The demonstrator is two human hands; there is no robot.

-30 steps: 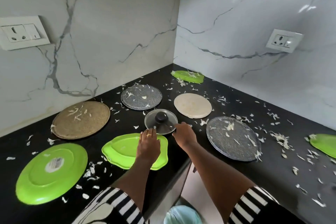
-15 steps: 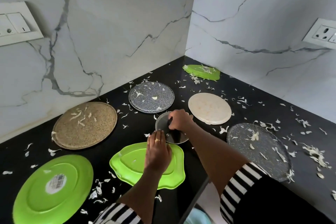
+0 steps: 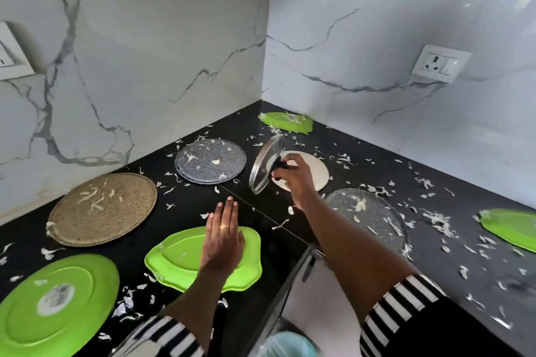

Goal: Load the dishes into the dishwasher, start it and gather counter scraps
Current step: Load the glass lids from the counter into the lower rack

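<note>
Holding the glass lid (image 3: 266, 166) tipped almost on edge, seemingly clear of the surface (image 3: 261, 220), between the speckled grey plate (image 3: 210, 164) and the cream plate (image 3: 316, 174). Pinched only at the dark knob (image 3: 280, 166), with the right grip (image 3: 295, 175) curled tight round it. Risky from here: smooth glass on one small hold, so liable to swing, slip and strike the cream plate just behind, or drop onto the hard black stone. Likely to shed any clinging scraps (image 3: 435, 219) if tilted further. Worth steadying the rim before carrying. As for the left grip (image 3: 223, 238): fingers straight and close together, clamped on nothing, spread above the far edge of the wavy green plate (image 3: 179, 258); touching or hovering, cannot tell.
</note>
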